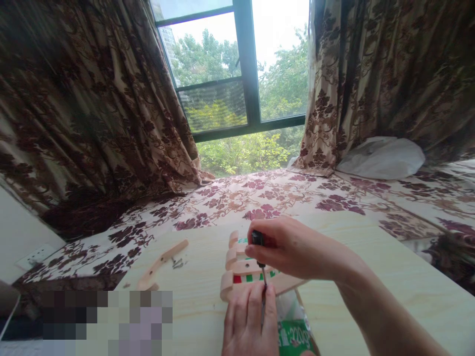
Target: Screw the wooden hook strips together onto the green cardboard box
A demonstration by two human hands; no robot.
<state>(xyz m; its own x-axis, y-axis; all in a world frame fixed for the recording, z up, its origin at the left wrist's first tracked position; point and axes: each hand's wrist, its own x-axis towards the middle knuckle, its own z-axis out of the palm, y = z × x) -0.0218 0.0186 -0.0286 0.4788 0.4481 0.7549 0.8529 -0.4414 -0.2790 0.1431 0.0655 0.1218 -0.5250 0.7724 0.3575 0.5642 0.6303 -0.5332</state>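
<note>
My right hand (284, 249) is closed around the black handle of a screwdriver (257, 239), its shaft pointing down. The shaft's lower end reaches between two fingers of my left hand (249, 319); the tip and whatever it meets are hidden. My left fingers lie stretched over the near edge of a pale wooden piece with rounded slats (247, 268), which has a dark hole or screw head in one slat. Beneath the slats is a green, white and red printed package (295, 336) marked 220g.
A curved wooden piece (163, 262) with dark holes lies left on the pale wooden tabletop (196, 306), beside several small screws (177, 263). Beyond the table stretches a floral-covered ledge (230, 202) under a window. A white plastic bag (382, 157) sits at the right by the curtain.
</note>
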